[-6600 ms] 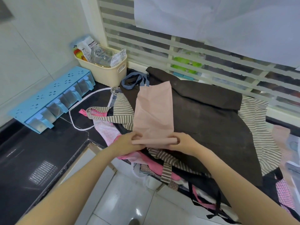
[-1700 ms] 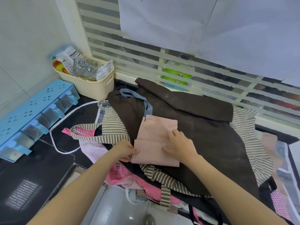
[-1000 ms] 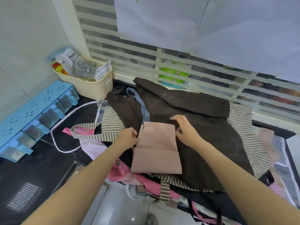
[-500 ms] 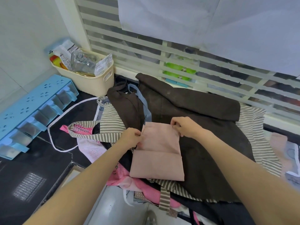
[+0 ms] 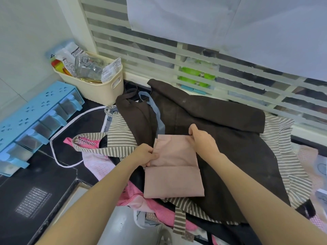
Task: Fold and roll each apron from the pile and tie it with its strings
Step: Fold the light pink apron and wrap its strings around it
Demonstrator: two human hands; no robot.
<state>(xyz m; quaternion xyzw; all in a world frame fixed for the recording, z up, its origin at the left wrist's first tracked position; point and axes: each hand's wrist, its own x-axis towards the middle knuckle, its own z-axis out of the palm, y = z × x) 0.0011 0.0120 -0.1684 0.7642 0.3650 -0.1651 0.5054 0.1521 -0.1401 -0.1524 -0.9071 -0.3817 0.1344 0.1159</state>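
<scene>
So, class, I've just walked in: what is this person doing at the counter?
A person is folding a pink apron on top of a pile of aprons on a dark counter. The near part is already folded into a flat band. The left hand pinches the apron's left edge and the right hand grips its far right corner. It is not yet rolled or tied. A cream basket and a blue rack sit to the left.

Black counter [image 5: 26,183] carries apron pile [image 5: 221,138], cream basket [image 5: 99,91], blue rack [image 5: 31,117].
</scene>
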